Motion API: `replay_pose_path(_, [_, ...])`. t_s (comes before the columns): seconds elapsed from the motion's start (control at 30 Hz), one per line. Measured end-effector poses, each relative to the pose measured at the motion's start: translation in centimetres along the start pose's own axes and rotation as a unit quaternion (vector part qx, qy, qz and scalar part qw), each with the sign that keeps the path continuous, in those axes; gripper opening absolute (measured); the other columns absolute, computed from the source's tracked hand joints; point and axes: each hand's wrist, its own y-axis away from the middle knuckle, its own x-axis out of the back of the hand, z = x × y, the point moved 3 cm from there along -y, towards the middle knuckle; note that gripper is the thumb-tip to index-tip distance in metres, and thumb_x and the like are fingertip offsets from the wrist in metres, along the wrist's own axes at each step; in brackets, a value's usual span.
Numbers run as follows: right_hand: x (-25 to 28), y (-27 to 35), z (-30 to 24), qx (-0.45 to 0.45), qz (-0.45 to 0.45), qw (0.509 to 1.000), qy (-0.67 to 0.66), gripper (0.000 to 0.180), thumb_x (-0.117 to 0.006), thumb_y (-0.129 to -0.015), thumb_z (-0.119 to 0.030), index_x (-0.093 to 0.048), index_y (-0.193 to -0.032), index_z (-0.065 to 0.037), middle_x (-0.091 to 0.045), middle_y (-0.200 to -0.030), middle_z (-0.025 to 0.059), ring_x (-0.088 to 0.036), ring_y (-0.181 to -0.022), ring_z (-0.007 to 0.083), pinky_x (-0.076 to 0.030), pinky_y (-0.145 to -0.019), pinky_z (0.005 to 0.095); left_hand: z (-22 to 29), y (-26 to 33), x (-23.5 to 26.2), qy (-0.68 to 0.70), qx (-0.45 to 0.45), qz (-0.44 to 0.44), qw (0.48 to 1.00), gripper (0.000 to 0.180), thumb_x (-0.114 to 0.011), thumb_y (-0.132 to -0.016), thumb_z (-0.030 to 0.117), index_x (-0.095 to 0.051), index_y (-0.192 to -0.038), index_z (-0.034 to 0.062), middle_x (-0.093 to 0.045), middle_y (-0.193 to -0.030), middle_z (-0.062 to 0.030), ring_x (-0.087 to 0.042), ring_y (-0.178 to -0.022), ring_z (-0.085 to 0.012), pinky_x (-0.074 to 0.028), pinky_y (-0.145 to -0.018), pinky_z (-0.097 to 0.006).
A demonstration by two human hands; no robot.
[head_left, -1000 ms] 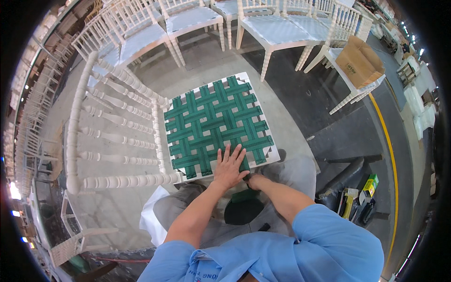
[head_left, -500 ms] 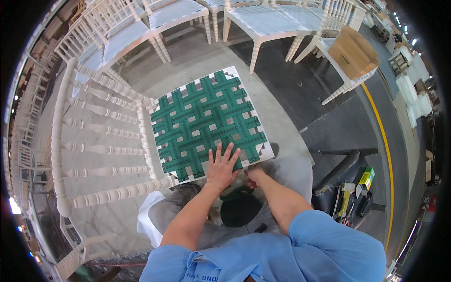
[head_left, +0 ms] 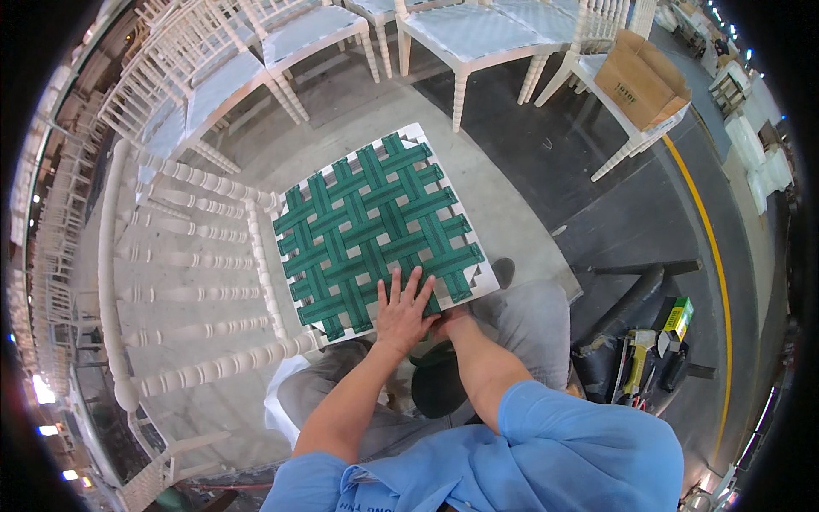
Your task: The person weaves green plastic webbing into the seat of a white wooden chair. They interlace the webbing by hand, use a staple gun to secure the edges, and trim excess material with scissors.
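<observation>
A cream chair with turned spindles lies tipped in front of me. Its seat carries woven green webbing over a white frame. My left hand is spread flat on the webbing at the near edge, fingers pointing away from me. Beside it, my right hand is curled in at the seat's near edge; its fingertips and whatever they grip are hidden. Below both hands, between my knees, sits a dark rounded thing, with a bit of green above it.
Several white chairs with pale covered seats stand along the far side. One at the far right bears an open cardboard box. At my right lie a yellow-handled tool and a green-and-yellow box. A yellow line runs along the floor.
My right hand has moved left and up against the seat's near edge, close to the left hand. My left hand stays spread on the webbing. The view has shifted slightly.
</observation>
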Motion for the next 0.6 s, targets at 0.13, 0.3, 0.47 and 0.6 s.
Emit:
replay_pose_path(0.13, [-0.5,-2.5,-1.5,0.028,0.029,0.998,0.038,0.042,-0.061,-0.092,-0.049,-0.066,-0.082,-0.009,-0.066,-0.079,0.0031,-0.061,-0.062,0.0172,-0.054,-0.057,0.0365,0.0,0.3,0.8,0.049,-0.007,0.028,0.998,0.074,-0.071,-0.085,0.044,-0.043,-0.148,0.0184,-0.035,-0.155,-0.0109,-0.028,-0.144,-0.0388,-0.022,-0.116,-0.058])
replay_pose_path(0.3, [0.6,-5.2,-3.3,0.09,0.079,0.989,0.082,0.039,-0.061,-0.092,-0.046,-0.067,-0.083,-0.009,-0.067,-0.079,0.0041,-0.062,-0.063,0.0183,-0.054,-0.057,0.037,2.3,4.7,-0.2,0.442,0.218,-0.082,0.866,0.034,-0.06,-0.097,0.033,-0.061,-0.119,0.0075,-0.069,-0.097,-0.0134,-0.069,-0.087,-0.0303,-0.055,-0.077,-0.046])
replay_pose_path(0.47, [1.7,-7.0,-2.8,0.11,0.134,0.975,0.138,0.037,-0.062,-0.091,-0.044,-0.067,-0.083,-0.008,-0.067,-0.079,0.005,-0.063,-0.064,0.0194,-0.054,-0.057,0.0376,1.4,6.6,-10.6,0.811,0.508,-0.143,0.252,0.035,-0.049,-0.1,0.04,-0.061,-0.096,0.007,-0.064,-0.075,-0.0044,-0.059,-0.06,-0.02,-0.047,-0.056,-0.034])
replay_pose_path(0.6, [2.6,-8.5,-3.1,0.128,0.181,0.957,0.186,0.035,-0.062,-0.091,-0.042,-0.068,-0.084,-0.008,-0.068,-0.079,0.0058,-0.064,-0.065,0.0203,-0.055,-0.057,0.038,1.3,3.4,-14.6,0.877,0.454,-0.127,0.09,0.034,-0.055,-0.095,0.044,-0.065,-0.096,0.0115,-0.061,-0.073,-0.0029,-0.057,-0.065,-0.0182,-0.048,-0.057,-0.034])
